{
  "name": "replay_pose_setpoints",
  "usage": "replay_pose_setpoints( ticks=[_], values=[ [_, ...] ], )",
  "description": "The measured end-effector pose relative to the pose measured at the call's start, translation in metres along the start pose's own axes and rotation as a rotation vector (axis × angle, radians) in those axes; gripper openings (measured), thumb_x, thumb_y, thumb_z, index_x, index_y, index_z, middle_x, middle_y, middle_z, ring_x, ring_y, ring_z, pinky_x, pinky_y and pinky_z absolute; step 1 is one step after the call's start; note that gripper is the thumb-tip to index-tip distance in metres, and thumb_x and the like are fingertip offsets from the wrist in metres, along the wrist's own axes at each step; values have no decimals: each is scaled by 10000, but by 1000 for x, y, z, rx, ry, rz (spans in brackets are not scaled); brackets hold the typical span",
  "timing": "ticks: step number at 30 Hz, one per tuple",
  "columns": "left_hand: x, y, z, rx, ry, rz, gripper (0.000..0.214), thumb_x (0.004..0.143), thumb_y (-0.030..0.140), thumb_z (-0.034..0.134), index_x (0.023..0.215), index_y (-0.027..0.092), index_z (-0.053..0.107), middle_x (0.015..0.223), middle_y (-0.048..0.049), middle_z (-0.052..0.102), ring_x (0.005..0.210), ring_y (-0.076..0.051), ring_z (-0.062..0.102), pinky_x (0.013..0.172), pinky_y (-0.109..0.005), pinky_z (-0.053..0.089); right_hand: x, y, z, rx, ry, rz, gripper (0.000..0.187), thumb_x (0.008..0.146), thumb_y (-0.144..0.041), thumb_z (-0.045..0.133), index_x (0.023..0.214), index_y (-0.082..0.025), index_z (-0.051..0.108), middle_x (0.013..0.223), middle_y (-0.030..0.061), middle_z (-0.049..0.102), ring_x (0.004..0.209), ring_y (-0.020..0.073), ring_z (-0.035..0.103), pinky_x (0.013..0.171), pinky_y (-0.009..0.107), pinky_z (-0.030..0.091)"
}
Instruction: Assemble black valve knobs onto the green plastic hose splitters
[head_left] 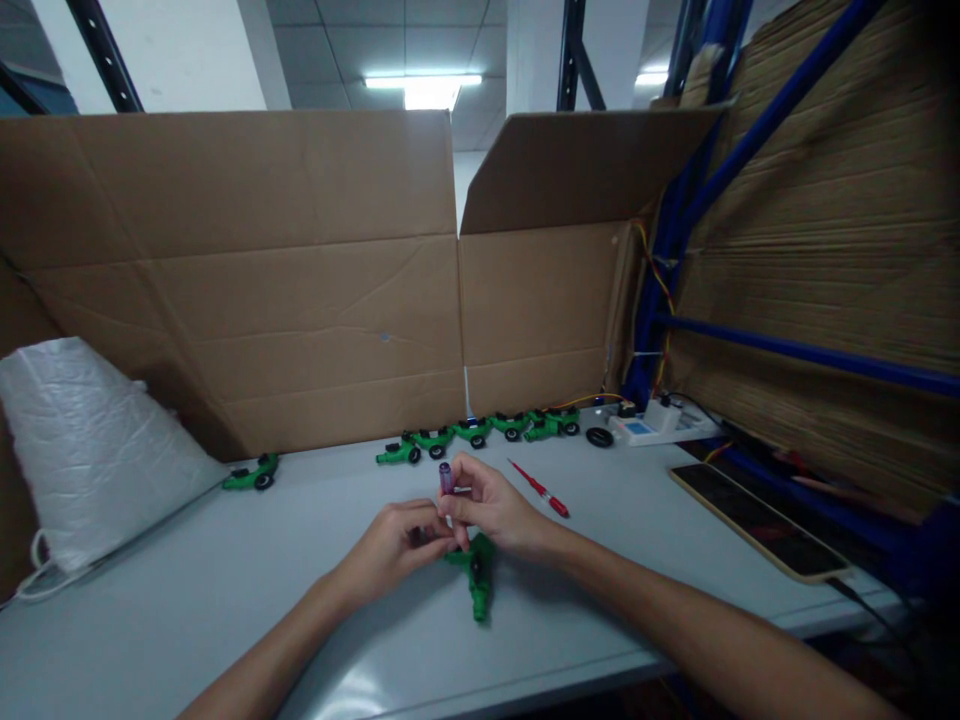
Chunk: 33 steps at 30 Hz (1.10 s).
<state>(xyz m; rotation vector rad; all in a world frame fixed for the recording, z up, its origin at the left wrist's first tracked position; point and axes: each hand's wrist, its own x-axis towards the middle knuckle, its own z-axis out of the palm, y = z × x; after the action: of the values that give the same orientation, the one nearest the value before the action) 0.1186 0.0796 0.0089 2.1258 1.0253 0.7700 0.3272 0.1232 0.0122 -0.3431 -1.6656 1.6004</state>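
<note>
My left hand [394,548] and my right hand [491,510] meet over the middle of a grey table [225,600]. The right hand's fingers are closed on a small purple cylinder [446,477] that stands upright above them. My left hand's fingers are pinched together next to the right fingertips; what they hold is too small to make out. A green toy vehicle with black wheels [477,575] lies on the table right under both hands, partly hidden by them.
A row of several green toy vehicles [480,432] lines the cardboard wall [300,300]; one more vehicle [253,473] sits apart at left. A red screwdriver [540,489], a black ring [599,437], a power strip [652,423], a tablet [757,520] and a white bag [82,440] are nearby.
</note>
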Motion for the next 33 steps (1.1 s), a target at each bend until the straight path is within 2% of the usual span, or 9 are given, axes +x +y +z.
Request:
replay_pose_setpoints(
  ticks=[3,9,14,20,25,28,30,33],
  values=[
    [0,-1,0,10,1,15,285,1018,406,679,966,152,796,966,-73,762,833,-170,650,754,-250,486,0,0,-1,11,9,5,527,867,-608,829,955,-242,460,724,-78,604,516,112,603,494,223,449],
    [1,2,-3,55,1,40,275,1021,385,680,915,149,773,931,-59,735,825,-165,640,733,-241,464,0,-3,0,45,-38,17,482,969,-672,674,1089,-214,583,890,-27,632,577,95,635,570,240,508],
    [2,3,-4,43,1,39,275,1024,391,677,944,154,792,971,-68,747,856,-171,660,751,-236,471,3,2,-1,16,-19,8,525,887,-654,785,987,-218,511,737,-56,627,535,105,610,530,221,473],
    [4,0,-3,15,2,49,267,1022,384,679,939,155,786,988,-70,761,870,-177,670,779,-245,484,6,9,-5,31,-3,-36,558,852,-622,837,980,-239,452,752,-75,621,503,104,613,463,200,444],
    [4,5,-4,41,3,49,269,1026,372,671,922,151,784,958,-67,742,835,-172,647,761,-250,475,2,3,-1,33,-32,-26,475,970,-670,673,1047,-225,523,856,-39,639,535,83,614,532,215,479],
    [4,4,-4,30,1,70,255,1029,369,668,959,158,792,954,-61,726,845,-171,641,765,-248,475,0,0,1,-3,-64,-31,450,1018,-648,615,1041,-200,578,745,-48,622,535,88,600,566,221,478],
    [4,2,-3,17,5,74,259,1031,372,667,959,158,793,967,-63,727,850,-170,643,758,-244,474,1,1,2,-7,-53,-40,443,996,-633,663,1020,-201,566,712,-55,627,519,91,590,550,221,470],
    [3,0,-2,16,4,70,241,1033,359,664,975,164,794,980,-62,741,849,-166,645,753,-242,472,3,5,1,15,-5,-39,492,913,-616,780,990,-229,488,782,-45,678,506,97,599,502,217,455]
  ],
)
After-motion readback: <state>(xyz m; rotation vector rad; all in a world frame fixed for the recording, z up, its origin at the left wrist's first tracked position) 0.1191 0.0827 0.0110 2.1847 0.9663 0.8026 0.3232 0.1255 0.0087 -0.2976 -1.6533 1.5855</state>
